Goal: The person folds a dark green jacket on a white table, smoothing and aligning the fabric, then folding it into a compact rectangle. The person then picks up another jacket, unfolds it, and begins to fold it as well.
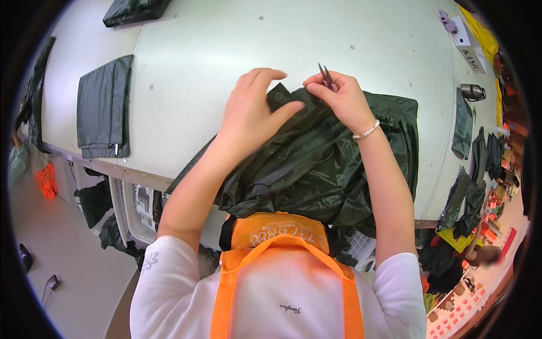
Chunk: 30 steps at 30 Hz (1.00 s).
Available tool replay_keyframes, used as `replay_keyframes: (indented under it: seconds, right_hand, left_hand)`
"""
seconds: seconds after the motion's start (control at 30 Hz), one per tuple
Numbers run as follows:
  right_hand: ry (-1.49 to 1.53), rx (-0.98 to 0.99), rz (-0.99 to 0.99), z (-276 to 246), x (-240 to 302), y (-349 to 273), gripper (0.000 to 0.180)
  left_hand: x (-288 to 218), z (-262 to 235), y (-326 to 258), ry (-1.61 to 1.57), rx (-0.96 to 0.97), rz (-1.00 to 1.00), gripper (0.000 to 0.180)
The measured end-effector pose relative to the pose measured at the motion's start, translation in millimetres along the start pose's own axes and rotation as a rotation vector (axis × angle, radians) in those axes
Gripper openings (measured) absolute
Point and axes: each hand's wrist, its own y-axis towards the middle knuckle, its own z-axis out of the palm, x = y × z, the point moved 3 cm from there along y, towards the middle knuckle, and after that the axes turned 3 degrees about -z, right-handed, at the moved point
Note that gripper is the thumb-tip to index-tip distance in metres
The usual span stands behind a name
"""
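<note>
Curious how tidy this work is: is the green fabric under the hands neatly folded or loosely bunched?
Loosely bunched: the dark green fabric lies in uneven creases.

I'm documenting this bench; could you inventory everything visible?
Table: 1, white, centre
Garment: 1, green, centre
Snips: 1, dark, centre
Folded garments: 2, green, left
Pieces: several, green, both sides
Flask: 1, silver, right
Box: 1, white, right
Fabric: 1+, yellow, right
Cloth: 1, orange, left
Crate: 1+, white, left
Clutter: many, mixed, right
Other person: 1+, right
Apron: 1, orange, torso
Shirt: 1, white, torso
Bracelet: 1, white, right wrist
Left fingers: several, by garment
Right fingers: several, on snips
</note>
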Motion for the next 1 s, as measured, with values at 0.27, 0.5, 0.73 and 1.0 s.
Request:
replay_keyframes:
  seconds: [0.27, 0.5, 0.73, 1.0]
  right_hand:
    - [-0.142, -0.328, -0.189, 4, -7, -12, 0.034]
    - [-0.337, -0.387, -0.316, 30, -24, -55, 0.023]
    - [-0.39, -0.456, -0.399, 43, -21, -42, 0.025]
    - [-0.214, -0.431, -0.346, 45, -16, -39, 0.018]
  left_hand:
    - [40, 48, 4, -0.557, 0.295, -0.649, 0.023]
    - [50, 52, 0, -1.038, 0.26, -0.801, 0.017]
    - [46, 52, -3, -1.102, 0.267, -0.794, 0.016]
    - [46, 49, -7, -1.027, 0.23, -0.686, 0.017]
